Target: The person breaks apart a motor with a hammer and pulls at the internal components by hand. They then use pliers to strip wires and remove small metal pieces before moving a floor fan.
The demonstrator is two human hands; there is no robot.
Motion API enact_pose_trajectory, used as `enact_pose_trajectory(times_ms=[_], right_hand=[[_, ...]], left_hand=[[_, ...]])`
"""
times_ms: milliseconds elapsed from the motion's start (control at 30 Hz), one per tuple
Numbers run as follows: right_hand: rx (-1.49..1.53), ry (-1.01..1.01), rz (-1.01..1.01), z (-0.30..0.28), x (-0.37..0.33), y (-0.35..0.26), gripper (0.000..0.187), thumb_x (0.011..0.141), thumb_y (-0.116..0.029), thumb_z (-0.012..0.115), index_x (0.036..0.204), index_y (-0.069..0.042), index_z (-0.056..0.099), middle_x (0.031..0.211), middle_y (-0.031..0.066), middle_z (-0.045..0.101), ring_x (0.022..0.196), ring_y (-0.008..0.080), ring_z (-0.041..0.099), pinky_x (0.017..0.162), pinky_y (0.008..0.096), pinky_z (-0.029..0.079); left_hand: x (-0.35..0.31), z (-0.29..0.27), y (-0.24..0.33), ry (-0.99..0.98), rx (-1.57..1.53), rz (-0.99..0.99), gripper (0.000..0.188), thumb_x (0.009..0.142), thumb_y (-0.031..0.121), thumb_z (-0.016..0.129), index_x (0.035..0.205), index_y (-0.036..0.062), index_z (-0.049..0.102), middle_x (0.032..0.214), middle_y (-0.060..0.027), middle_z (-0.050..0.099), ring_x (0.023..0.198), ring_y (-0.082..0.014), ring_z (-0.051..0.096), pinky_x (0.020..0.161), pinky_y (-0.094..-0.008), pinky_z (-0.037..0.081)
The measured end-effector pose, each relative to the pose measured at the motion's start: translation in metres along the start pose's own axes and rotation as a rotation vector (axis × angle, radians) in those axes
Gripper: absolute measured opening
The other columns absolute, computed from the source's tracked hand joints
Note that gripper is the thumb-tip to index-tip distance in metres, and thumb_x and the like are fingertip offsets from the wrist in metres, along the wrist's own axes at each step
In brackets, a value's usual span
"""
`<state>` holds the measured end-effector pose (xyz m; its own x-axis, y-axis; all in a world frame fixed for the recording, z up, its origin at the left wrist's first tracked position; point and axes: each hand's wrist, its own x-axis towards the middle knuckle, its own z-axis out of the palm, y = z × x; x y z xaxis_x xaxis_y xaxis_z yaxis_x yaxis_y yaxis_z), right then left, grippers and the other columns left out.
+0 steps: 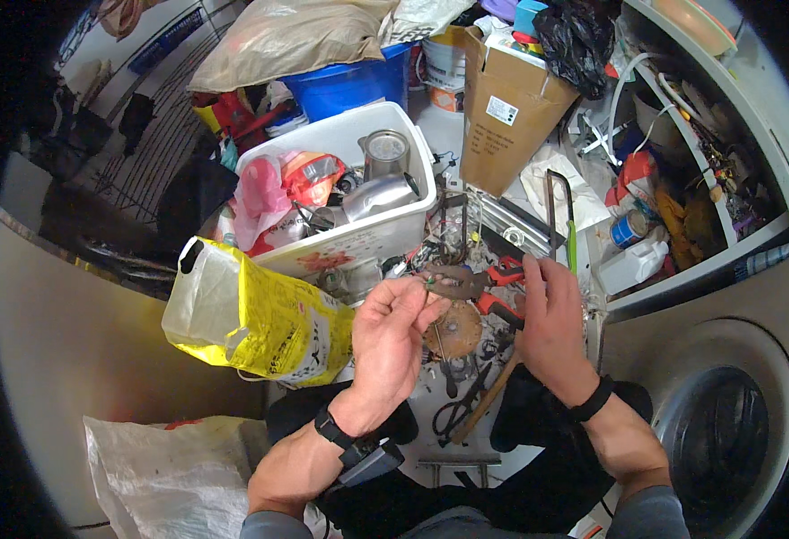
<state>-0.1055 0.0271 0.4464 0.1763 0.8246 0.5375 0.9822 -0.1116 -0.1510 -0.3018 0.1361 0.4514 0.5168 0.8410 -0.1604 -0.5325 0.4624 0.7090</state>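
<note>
My right hand (551,314) is closed round the red handles of a pair of pliers (457,282), whose dark jaws point left. Close by, my left hand (392,328) pinches a small thin piece with a bit of green (429,282) at the tips of the jaws. Its exact kind is too small to make out. Whether the jaws bite on it, I cannot tell. Below the hands lie a round brown disc (455,331), a pair of scissors (453,415) and a wooden handle (489,400) among scattered small metal parts.
A yellow bag (291,314) stands left of my left hand, beside a white tub (358,238) of metal cups and plastic bags. Behind are a cardboard box (506,126) and a green-handled hacksaw (571,229). A washing machine (762,346) and open cabinet flank the right.
</note>
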Motion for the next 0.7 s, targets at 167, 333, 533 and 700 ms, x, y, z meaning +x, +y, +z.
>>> enact_pose_trajectory(times_ms=[167, 333, 533, 700], right_hand=[[0.006, -0.012, -0.013, 0.004, 0.003, -0.002, 0.055, 0.085, -0.001, 0.064, 0.139, 0.003, 0.053, 0.127, 0.0212, 0.055, 0.116, 0.0404, 0.055, 0.098, 0.0488, 0.048], [0.036, -0.058, 0.028, 0.005, 0.004, -0.006, 0.056, 0.085, 0.0, 0.062, 0.139, 0.005, 0.052, 0.129, 0.0232, 0.054, 0.12, 0.0424, 0.053, 0.102, 0.0505, 0.045], [0.078, -0.066, 0.037, 0.007, 0.0, -0.004, 0.057, 0.085, 0.0, 0.062, 0.14, 0.007, 0.051, 0.131, 0.0238, 0.053, 0.121, 0.0426, 0.052, 0.104, 0.0518, 0.044], [0.006, -0.064, 0.019, 0.005, 0.0, -0.003, 0.055, 0.086, -0.001, 0.061, 0.14, 0.005, 0.052, 0.13, 0.023, 0.054, 0.12, 0.0416, 0.052, 0.101, 0.0505, 0.044]], left_hand=[[-0.001, 0.005, 0.003, 0.043, -0.119, -0.041, 0.013, 0.105, 0.01, 0.059, 0.109, -0.0014, 0.064, 0.112, -0.0144, 0.071, 0.103, -0.0218, 0.07, 0.097, -0.0356, 0.058], [0.004, -0.002, 0.005, 0.014, -0.182, -0.073, 0.012, 0.105, 0.011, 0.059, 0.108, -0.0005, 0.063, 0.113, -0.0148, 0.071, 0.102, -0.0218, 0.07, 0.097, -0.0344, 0.058], [0.005, -0.001, 0.003, 0.031, -0.163, -0.053, 0.013, 0.105, 0.011, 0.059, 0.107, -0.0003, 0.064, 0.114, -0.0151, 0.072, 0.104, -0.0224, 0.07, 0.097, -0.035, 0.058], [0.006, -0.001, 0.0, 0.048, -0.147, -0.065, 0.013, 0.105, 0.011, 0.058, 0.106, -0.0006, 0.064, 0.113, -0.0151, 0.072, 0.105, -0.0234, 0.07, 0.097, -0.036, 0.058]])
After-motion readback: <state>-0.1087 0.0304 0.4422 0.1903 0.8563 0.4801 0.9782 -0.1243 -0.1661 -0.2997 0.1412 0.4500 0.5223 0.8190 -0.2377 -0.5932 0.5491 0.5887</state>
